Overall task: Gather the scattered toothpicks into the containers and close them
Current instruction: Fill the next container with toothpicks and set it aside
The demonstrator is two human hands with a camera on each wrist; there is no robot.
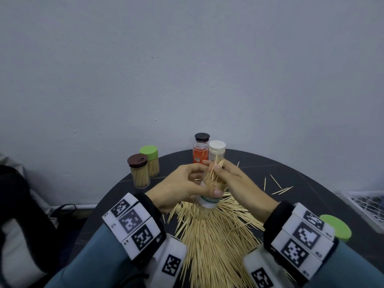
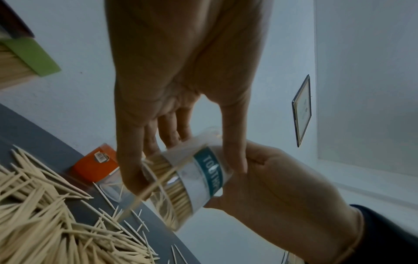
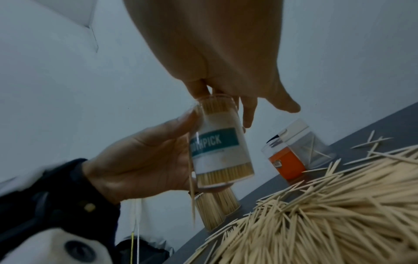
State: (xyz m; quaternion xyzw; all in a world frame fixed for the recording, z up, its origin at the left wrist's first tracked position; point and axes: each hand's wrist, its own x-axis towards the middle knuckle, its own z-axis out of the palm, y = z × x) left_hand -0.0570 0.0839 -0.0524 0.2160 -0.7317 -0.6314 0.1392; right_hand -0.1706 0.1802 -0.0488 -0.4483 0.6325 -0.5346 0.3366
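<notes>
Nearest the person, a great heap of toothpicks (image 1: 216, 231) sprawls across the dark round table (image 1: 311, 175), so the gathering is plainly far from finished, and a loose green lid (image 1: 338, 225) sits at the right edge behind the right wrist. Just above the heap comes the action: the left hand (image 1: 180, 190) is wrapped around the clear labelled container (image 1: 208, 201), thumb across the front, holding it off the table and tilted, while the right hand (image 1: 239, 179) is curled at its open mouth with a bundle of toothpicks (image 1: 216, 173) standing up between the fingers. The right wrist view shows the container already packed with sticks, and one stray toothpick (image 3: 191, 187) hanging down its outside wall. This looks like the filling step for this container, with sticks being fed in. The next move calls for care: the bundle wants aligning with the opening and easing in straight, or more will slide down the outside. Then it needs a lid, perhaps the green one. Further back stand two full capped jars, brown-lidded (image 1: 139, 171) and green-lidded (image 1: 151, 161), and farthest away an orange-labelled jar (image 1: 200, 152) and a white-capped jar (image 1: 217, 150). A few strays (image 1: 280, 189) lie well apart to the right.
</notes>
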